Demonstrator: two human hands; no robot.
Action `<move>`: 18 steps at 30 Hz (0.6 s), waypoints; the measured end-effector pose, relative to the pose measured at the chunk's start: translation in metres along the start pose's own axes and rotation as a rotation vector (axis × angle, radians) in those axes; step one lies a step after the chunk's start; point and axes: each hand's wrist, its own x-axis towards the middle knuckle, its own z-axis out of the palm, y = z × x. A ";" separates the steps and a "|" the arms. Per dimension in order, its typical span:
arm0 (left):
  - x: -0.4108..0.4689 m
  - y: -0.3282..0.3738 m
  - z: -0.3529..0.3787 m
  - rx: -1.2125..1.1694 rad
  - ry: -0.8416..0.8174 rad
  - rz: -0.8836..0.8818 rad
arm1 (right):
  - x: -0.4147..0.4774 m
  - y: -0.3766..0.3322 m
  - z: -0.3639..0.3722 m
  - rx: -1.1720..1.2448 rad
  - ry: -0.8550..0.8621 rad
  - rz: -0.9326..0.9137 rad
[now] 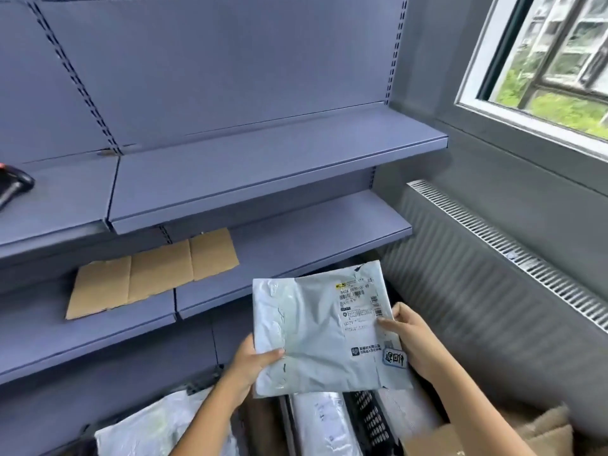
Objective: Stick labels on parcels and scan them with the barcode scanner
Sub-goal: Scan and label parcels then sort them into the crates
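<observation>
Parcel (316, 334): grey-white poly mailer, held in air, label side up, just in front of lower shelf (312, 232) front edge, above heap of other parcels (158, 429).

Left hand (253, 360) pinches lower-left corner, thumb on top, fingers hidden behind. Right hand (409, 335) grips right edge, thumb on printed label (358, 311).

Small blue-edged sticker (394, 359) at lower-right corner.

Film creased: judged light, soft, slippery, not fragile. Best hold: opposite edges, film taut, barcode uncovered.

Barcode scanner (14, 184) at left end of upper shelf (65, 199), well apart. Cardboard sheet (154, 271) on lower shelf.

Grey-blue shelves (263, 166) face a daylit window (552, 60) above a radiator (493, 291).
</observation>
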 end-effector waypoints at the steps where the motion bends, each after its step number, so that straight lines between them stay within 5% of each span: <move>1: -0.001 0.000 0.003 -0.006 0.038 0.012 | 0.010 -0.002 -0.002 -0.025 -0.040 0.000; 6: 0.002 -0.004 0.022 -0.006 0.194 0.003 | 0.053 -0.003 -0.014 -0.168 -0.112 0.038; 12: 0.034 -0.038 0.037 -0.002 0.355 -0.084 | 0.070 0.027 -0.025 -0.541 0.173 -0.242; 18: 0.109 -0.137 0.044 0.025 0.338 -0.300 | 0.096 0.136 -0.017 -0.614 -0.089 -0.057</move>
